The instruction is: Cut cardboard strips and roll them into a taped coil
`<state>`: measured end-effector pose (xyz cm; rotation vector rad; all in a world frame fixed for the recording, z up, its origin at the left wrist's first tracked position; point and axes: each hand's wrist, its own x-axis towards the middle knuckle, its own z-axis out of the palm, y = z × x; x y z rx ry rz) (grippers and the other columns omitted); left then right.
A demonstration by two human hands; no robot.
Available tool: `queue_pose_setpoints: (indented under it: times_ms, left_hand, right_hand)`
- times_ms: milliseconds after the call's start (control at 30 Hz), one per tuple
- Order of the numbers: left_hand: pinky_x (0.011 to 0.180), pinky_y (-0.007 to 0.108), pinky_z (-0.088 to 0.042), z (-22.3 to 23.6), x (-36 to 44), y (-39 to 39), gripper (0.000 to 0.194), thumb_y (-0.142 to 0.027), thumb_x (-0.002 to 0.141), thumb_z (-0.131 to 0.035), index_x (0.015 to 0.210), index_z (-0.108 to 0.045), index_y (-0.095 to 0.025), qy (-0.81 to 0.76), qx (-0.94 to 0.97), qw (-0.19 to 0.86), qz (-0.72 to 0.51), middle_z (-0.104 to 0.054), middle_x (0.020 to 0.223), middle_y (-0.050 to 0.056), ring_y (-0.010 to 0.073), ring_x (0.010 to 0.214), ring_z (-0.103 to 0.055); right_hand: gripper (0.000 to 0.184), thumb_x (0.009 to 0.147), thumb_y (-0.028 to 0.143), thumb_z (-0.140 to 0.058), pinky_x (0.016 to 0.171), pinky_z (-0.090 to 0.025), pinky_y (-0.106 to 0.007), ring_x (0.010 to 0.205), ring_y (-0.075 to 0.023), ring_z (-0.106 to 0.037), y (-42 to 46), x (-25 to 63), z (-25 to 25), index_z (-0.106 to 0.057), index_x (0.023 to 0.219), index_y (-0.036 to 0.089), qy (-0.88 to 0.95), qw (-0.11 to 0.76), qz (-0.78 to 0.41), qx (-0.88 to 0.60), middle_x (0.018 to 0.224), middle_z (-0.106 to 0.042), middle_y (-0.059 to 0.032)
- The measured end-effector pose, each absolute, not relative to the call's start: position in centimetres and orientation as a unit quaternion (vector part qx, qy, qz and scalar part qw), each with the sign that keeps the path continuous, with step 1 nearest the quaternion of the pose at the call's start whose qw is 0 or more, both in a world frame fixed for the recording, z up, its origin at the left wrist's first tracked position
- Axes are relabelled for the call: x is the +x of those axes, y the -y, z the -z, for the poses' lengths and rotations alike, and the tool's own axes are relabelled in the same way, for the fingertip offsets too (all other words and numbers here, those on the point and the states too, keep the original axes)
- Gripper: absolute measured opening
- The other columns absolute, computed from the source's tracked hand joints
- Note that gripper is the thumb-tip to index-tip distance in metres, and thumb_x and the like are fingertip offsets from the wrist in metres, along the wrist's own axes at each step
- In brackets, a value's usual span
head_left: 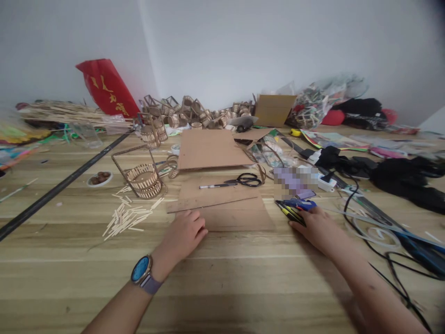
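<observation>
My left hand [184,234] rests on a flat piece of cardboard [229,220], thumb a little apart and fingertips beside a thin dark strip [222,204]. Nothing shows in its grasp. At the right, my right hand [318,227] closes over a yellow-and-black handled tool [290,212], its kind partly hidden by the fingers. A blue tool [301,203] lies against that hand. Beyond the strip are black-handled scissors [248,180] and a pen [217,185]. A small woven basket with a tall handle [143,181] stands left of the cardboard.
Loose short sticks [127,218] lie near a white dish of brown balls [99,179]. A larger cardboard sheet [212,148] sits farther back. Several small baskets [194,111] are heaped by the wall. Black cables [392,260] and a power strip [327,183] lie at right.
</observation>
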<state>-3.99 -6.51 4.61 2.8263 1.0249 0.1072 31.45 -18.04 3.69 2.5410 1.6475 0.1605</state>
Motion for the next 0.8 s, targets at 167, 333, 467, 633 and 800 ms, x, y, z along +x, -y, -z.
queue_pose_setpoints:
  times_ms: [167,333,467,633,800]
  left_hand:
    - [0.079,0.036,-0.045,-4.4,-3.9,6.5,0.017,-0.028,0.095,-0.054,0.083,-0.061,-0.017,-0.342,0.936,0.068,-0.039,-0.061,0.094,0.005,0.0234,0.093,-0.056]
    - [0.08,0.038,-0.046,-4.4,-3.8,6.7,0.015,-0.028,0.095,-0.056,0.086,-0.062,-0.017,-0.352,0.933,0.061,-0.037,-0.061,0.095,0.006,0.0247,0.095,-0.055]
    - [0.081,0.037,-0.046,-4.3,-4.1,6.8,0.013,-0.027,0.093,-0.058,0.086,-0.062,-0.016,-0.348,0.933,0.072,-0.05,-0.061,0.096,0.007,0.0244,0.095,-0.055]
    - [0.08,0.037,-0.046,-3.9,-4.3,6.6,0.013,-0.03,0.091,-0.062,0.087,-0.061,-0.018,-0.343,0.932,0.091,-0.075,-0.06,0.096,0.005,0.0239,0.096,-0.055]
    - [0.081,0.037,-0.046,-3.7,-4.4,6.6,0.011,-0.028,0.091,-0.062,0.087,-0.061,-0.018,-0.352,0.927,0.102,-0.077,-0.06,0.097,0.004,0.0234,0.095,-0.055]
  right_hand:
    - [0.025,0.08,0.043,-0.061,0.074,-0.051,-0.04,0.086,-0.0329,-0.066,18.7,29.6,-4.9,-0.063,0.087,0.019,-0.552,-0.081,-0.015,0.829,0.091,-0.068,-0.0155]
    - [0.03,0.076,0.049,-0.065,0.053,-0.048,-0.03,0.054,-0.019,-0.061,17.4,23.8,-6.3,-0.048,0.08,0.024,-0.507,-0.34,0.317,0.726,0.061,-0.061,0.0011]
    - [0.043,0.074,0.053,-0.071,0.046,-0.048,-0.025,0.046,-0.0116,-0.054,15.5,20.1,-6.0,-0.052,0.101,0.024,-0.341,-0.471,0.541,0.608,0.06,-0.057,0.0067]
    - [0.037,0.08,0.046,-0.068,0.038,-0.043,-0.021,0.042,-0.0094,-0.048,14.6,20.0,-4.5,-0.056,0.106,0.023,-0.254,-0.539,0.606,0.527,0.059,-0.056,0.0059]
    - [0.026,0.076,0.031,-0.067,0.037,-0.04,-0.02,0.044,-0.0094,-0.047,14.9,21.0,-3.9,-0.055,0.097,0.022,-0.229,-0.569,0.627,0.481,0.06,-0.056,0.0048]
